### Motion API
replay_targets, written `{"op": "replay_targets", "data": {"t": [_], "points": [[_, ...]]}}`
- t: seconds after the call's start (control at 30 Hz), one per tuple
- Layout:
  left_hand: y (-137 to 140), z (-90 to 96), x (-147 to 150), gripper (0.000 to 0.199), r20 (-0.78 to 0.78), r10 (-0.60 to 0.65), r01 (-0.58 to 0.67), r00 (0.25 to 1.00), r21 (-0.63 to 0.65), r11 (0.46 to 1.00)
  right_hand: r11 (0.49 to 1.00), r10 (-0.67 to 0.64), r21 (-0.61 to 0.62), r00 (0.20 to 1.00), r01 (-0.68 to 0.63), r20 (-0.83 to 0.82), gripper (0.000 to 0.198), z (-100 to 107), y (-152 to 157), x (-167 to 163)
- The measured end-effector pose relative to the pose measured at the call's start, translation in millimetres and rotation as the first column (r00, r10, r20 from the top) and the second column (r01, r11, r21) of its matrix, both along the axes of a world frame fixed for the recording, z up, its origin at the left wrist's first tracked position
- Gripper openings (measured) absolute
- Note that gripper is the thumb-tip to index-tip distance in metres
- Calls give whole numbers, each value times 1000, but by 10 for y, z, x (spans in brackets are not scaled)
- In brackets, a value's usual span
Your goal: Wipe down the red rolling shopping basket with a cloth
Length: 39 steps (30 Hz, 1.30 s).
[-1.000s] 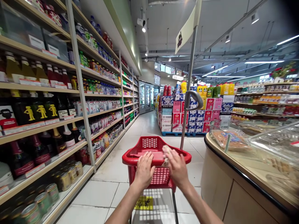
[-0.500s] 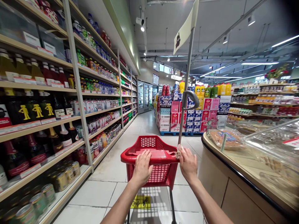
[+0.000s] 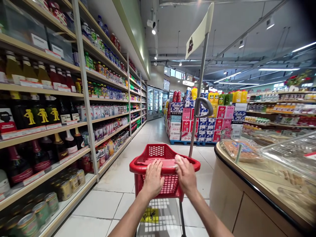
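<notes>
A red plastic shopping cart [image 3: 163,192] stands straight in front of me. My left hand [image 3: 153,179] is on the near rim, its fingers curled over the cart's handle bar. To its right, my right hand [image 3: 186,174] rests on the same bar with bent fingers. A small crumpled whitish wad, looking like tissue [image 3: 178,159], shows at those fingertips, pressed to the bar; most of it is hidden. From the cart's right side rises a grey pole [image 3: 200,72] with a cream flag and a grey hook-shaped grip. The basket's bottom is out of sight.
Shelves of bottles and cans [image 3: 111,125] line the left side. A counter with packaged food [image 3: 232,184] curves close on the right. Ahead stand stacked drink cartons [image 3: 202,123] on a blue pallet, with glass-door fridges [image 3: 154,100] farther back. Pale floor tiles [image 3: 116,174] lie between.
My right hand has slid left along the bar with the whitish wad, from the right end towards the middle. My left hand stays on the bar. The view has shifted slightly.
</notes>
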<state>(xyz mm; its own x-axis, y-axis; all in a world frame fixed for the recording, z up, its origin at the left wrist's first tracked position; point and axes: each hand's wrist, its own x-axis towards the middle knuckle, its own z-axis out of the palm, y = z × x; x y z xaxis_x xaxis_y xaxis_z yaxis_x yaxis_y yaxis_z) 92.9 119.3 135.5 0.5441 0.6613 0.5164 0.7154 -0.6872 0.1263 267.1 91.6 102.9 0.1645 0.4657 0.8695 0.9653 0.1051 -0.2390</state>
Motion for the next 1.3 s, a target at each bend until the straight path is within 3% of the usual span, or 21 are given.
{"op": "replay_targets", "data": {"t": [0.1,0.17,0.23,0.3,0.37,0.5,0.7,0.9,1.1,1.3], "points": [[15,5,-27,58,-17,-9,10,1000,17,1000,993,117,7,984,-119,136,27,4,7,-135],[49,9,-104,58,-20,15,-14,1000,44,999,998,69,-3,991,-69,119,27,-19,11,-17],[92,9,-195,56,-2,77,-76,997,74,994,998,-57,5,998,57,7,30,-35,25,172],[133,0,-259,52,18,137,-138,990,90,986,994,-104,5,991,105,-79,34,-28,53,250],[162,-15,-283,51,13,150,-151,989,98,984,1000,-21,10,998,22,-62,33,-10,84,140],[177,-44,-281,50,1,138,-137,990,132,982,984,177,5,977,-179,120,34,-2,104,-150],[98,-54,-255,52,5,119,-118,993,144,983,998,-64,-9,990,63,-127,40,30,66,63],[71,-61,-229,51,-9,103,-100,995,151,983,980,196,-19,962,-196,188,38,65,77,-328],[82,-104,-248,50,-26,87,-81,996,187,979,997,-79,20,994,80,-79,38,-16,73,163],[94,-103,-199,51,-32,87,-79,996,183,980,983,175,29,969,-182,173,36,16,78,-252]]}}
